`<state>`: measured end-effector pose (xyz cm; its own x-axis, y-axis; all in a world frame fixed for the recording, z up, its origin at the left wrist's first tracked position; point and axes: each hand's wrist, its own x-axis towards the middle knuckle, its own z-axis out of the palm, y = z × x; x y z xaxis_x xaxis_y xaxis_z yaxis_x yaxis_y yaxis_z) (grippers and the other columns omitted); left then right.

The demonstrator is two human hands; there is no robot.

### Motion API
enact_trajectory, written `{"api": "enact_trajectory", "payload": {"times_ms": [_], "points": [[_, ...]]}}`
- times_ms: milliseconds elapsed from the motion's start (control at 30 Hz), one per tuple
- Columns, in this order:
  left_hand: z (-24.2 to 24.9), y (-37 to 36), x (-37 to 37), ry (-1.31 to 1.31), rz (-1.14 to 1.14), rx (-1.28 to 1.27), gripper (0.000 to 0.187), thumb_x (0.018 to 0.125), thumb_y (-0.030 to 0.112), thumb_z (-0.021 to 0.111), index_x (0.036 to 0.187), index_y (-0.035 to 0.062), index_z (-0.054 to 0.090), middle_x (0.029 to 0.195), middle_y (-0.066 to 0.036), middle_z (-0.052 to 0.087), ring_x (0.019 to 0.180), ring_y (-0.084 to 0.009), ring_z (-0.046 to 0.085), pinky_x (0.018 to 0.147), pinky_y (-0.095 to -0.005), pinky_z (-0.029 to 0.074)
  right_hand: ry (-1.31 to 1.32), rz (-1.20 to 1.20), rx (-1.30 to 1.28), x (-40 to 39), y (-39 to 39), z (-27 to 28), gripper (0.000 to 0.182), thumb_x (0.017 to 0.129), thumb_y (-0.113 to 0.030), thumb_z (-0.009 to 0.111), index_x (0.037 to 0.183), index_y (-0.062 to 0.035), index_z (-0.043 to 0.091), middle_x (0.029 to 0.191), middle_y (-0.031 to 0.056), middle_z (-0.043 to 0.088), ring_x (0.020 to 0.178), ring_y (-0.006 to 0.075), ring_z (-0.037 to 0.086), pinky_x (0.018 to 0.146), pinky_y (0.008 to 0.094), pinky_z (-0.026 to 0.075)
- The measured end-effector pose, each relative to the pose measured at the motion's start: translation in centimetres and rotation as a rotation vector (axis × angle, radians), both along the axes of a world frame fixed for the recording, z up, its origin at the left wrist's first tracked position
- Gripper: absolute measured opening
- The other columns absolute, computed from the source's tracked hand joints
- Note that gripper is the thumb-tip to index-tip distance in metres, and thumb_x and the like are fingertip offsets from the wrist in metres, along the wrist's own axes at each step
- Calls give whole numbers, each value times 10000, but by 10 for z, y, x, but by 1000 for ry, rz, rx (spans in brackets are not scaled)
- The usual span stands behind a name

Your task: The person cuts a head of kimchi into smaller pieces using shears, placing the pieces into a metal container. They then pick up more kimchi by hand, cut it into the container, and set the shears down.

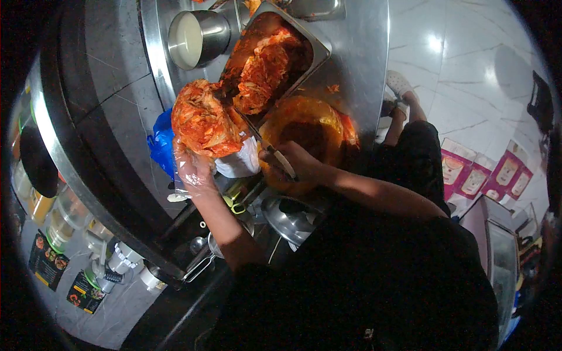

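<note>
A large mass of red-coated meat (205,120) rests on my left hand (196,171), which wears a clear plastic glove. My right hand (295,161) is closed round the handle of a knife (280,159), its blade pointing up and left toward the meat. Just beyond the blade, a rectangular metal tray (321,54) holds more red-coated pieces (266,70). Under and beyond my right hand is a round, orange-stained container (331,126) with dark red contents.
A metal pot (213,36) with pale liquid stands at the upper left. Blue (161,143) and white (240,161) plastic bags lie near my left hand. A metal bowl (287,219) sits close to my body. Another person's legs (414,108) show at the right.
</note>
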<state>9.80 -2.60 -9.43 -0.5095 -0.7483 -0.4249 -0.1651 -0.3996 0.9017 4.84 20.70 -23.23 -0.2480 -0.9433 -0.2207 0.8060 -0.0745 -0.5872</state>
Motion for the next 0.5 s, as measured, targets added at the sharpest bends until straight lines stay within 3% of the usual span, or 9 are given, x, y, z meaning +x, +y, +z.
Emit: {"api": "enact_trajectory", "payload": {"times_ms": [67, 133, 200, 267, 300, 367, 467, 500], "points": [[1, 2, -3, -26, -51, -83, 540, 887, 82, 728, 1372, 42, 496, 1384, -128, 555, 1268, -285, 547, 1081, -453, 474, 32, -154, -95, 13, -9, -11, 573, 969, -583, 574, 690, -83, 562, 574, -23, 506, 508, 88, 502, 474, 293, 367], [7, 17, -14, -74, -109, -168, 629, 828, 89, 801, 1375, 54, 492, 1391, -117, 546, 1271, -278, 541, 1085, -439, 470, 2, -127, -81, -4, -12, -1, 550, 969, -567, 587, 713, -81, 559, 592, -20, 519, 516, 89, 515, 482, 289, 387], [8, 23, -14, -92, -223, -293, 669, 804, 101, 834, 1376, 55, 490, 1397, -112, 540, 1271, -274, 539, 1088, -435, 466, -89, 84, 44, -33, -12, 10, 528, 974, -553, 591, 727, -87, 556, 611, -18, 530, 533, 85, 525, 501, 278, 408], [2, 22, -6, -67, -390, -463, 659, 815, 116, 829, 1376, 46, 490, 1401, -114, 535, 1269, -276, 541, 1090, -440, 462, -178, 68, 36, -34, -13, 6, 375, 984, -459, 613, 908, -92, 632, 667, -17, 523, 605, 104, 521, 562, 297, 421], [4, 20, -8, -63, -282, -346, 655, 820, 121, 825, 1377, 44, 489, 1405, -113, 531, 1276, -275, 534, 1095, -443, 454, -220, 62, 31, -33, -13, 3, 321, 989, -412, 623, 998, -95, 669, 695, -17, 520, 640, 114, 519, 593, 306, 427], [3, 14, -16, -45, -70, -108, 647, 831, 132, 818, 1380, 39, 488, 1413, -111, 523, 1291, -273, 520, 1105, -450, 439, 11, 54, -10, -12, -4, -18, 340, 983, -423, 633, 1096, -106, 681, 750, 2, 568, 690, 111, 552, 624, 304, 450], [-8, 0, -6, -5, -140, -224, 646, 870, 135, 763, 1420, 12, 446, 1450, -132, 503, 1320, -290, 505, 1128, -459, 415, 261, -29, -19, 22, 30, -30, 361, 988, -421, 628, 1153, -104, 678, 821, 38, 619, 752, 115, 582, 668, 305, 479], [-6, 2, -8, 25, -133, -200, 654, 872, 133, 759, 1427, 6, 438, 1459, -132, 497, 1326, -291, 502, 1133, -460, 409, 204, 9, -30, 26, 34, -25, 355, 997, -413, 617, 1146, -96, 668, 851, 38, 625, 775, 118, 585, 680, 311, 483]]}}
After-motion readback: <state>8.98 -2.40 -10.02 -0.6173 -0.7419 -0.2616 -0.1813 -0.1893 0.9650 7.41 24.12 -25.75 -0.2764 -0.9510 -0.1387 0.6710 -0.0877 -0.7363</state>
